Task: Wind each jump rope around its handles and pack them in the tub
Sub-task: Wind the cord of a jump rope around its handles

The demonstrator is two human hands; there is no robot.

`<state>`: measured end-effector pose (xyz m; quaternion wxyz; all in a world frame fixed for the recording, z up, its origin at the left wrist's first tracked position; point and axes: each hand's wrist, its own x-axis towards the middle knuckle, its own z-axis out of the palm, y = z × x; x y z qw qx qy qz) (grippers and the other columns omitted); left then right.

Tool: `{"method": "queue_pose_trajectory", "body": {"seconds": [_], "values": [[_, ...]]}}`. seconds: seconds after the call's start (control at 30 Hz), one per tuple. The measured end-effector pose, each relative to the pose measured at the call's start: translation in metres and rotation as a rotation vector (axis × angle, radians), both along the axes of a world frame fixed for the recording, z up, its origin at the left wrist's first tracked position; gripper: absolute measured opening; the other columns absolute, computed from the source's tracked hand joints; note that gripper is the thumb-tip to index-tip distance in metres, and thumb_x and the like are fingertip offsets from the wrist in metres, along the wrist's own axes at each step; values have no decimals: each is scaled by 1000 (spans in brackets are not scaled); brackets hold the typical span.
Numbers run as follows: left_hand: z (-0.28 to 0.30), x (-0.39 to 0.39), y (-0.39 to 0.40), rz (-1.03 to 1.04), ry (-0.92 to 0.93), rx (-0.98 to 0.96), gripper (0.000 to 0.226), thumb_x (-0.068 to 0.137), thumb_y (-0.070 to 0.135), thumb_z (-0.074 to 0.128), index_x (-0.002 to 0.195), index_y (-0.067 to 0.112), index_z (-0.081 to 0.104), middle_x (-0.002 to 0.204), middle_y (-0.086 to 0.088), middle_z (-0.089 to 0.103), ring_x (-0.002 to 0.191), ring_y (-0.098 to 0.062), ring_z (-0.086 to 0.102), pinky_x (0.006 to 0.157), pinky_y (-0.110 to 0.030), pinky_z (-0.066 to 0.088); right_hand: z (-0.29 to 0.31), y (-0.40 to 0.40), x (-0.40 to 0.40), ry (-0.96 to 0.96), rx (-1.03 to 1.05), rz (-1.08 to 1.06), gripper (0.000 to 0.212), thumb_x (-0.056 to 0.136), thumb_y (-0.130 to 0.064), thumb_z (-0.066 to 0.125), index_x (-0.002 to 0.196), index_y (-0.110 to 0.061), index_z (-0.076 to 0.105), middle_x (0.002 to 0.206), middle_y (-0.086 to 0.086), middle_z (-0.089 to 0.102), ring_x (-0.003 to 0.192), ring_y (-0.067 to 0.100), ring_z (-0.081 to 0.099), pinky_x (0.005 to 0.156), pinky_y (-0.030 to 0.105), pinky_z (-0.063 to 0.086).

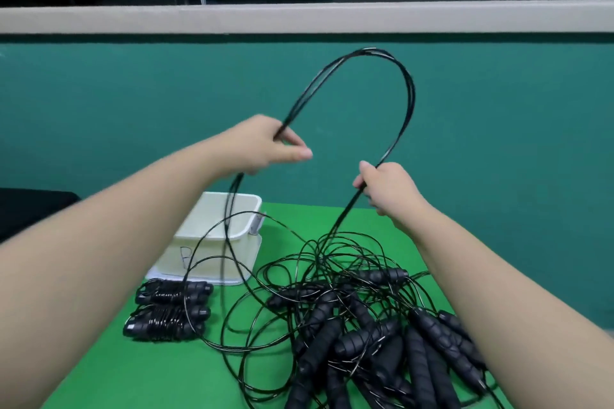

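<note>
A tall arch of black rope cord (362, 53) is lifted above the table, doubled into a few strands. My left hand (265, 143) pinches its left side and my right hand (385, 186) grips its right side. Both ends of the arch run down into a tangled pile of black jump ropes and foam handles (365, 332) on the green table. Two wound rope bundles (169, 309) lie left of the pile. Behind them stands the white tub (246, 242), with cord strands hanging across its opening; its inside is mostly hidden.
The green table (166, 375) ends at a teal wall (498, 126) just behind the tub. A dark object (33, 206) sits off the table's left side.
</note>
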<state>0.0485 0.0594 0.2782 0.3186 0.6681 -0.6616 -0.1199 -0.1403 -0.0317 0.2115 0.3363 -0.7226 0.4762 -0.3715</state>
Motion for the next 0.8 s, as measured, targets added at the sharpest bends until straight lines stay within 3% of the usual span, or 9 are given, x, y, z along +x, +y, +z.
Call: {"method": "queue_pose_trajectory", "body": {"seconds": [0.17,0.27,0.37,0.47,0.53,0.6,0.7,0.8], "values": [[-58,-41,-19,-159,133,170,34,86,38,64,114,18,62,61,1,34,44,-11,31,39,-20,30,17,14,5,-214,202,127,34,99,-26,37,70,-13,50,45,-6,33,35,10,25,39,17,19],[-74,-52,-24,-182,234,201,24,92,33,58,97,12,67,57,4,34,44,-10,30,40,-20,27,20,17,4,-210,174,145,35,100,-33,39,74,-14,52,50,-4,36,41,11,29,39,20,24],[-73,-54,-27,-118,271,127,26,96,32,52,77,18,64,57,4,39,44,-9,32,42,-21,26,12,15,0,-155,76,174,34,100,-37,42,82,-12,57,61,-2,47,51,12,38,44,23,32],[-59,-48,-30,-51,333,51,29,98,31,47,75,19,61,59,3,43,41,-8,30,40,-19,24,-5,11,-6,27,-82,220,42,97,-42,47,89,-4,62,78,1,55,66,14,47,58,31,40],[-46,-45,-31,-58,399,32,30,99,31,45,75,18,58,59,1,46,38,-8,27,38,-16,22,-15,11,-7,108,-79,299,38,95,-40,53,105,-6,65,93,-3,58,84,11,54,78,35,48],[-33,-45,-33,-86,448,10,31,100,32,42,78,17,56,59,-2,48,36,-8,25,38,-15,20,-20,13,-4,157,-26,377,32,94,-36,58,119,-16,62,106,-8,62,99,6,58,94,27,45],[-13,-47,-36,-83,461,-55,32,101,33,39,78,17,54,57,-4,48,34,-9,26,38,-13,21,-24,11,1,174,-9,405,17,93,-31,60,108,-24,64,97,-8,67,89,11,65,85,23,47],[6,-39,-39,-34,427,-134,32,100,34,40,76,18,54,56,-3,49,35,-10,28,38,-15,23,-25,5,-6,282,-88,317,11,94,-33,58,93,-24,65,71,-15,55,68,5,52,62,18,39]]}}
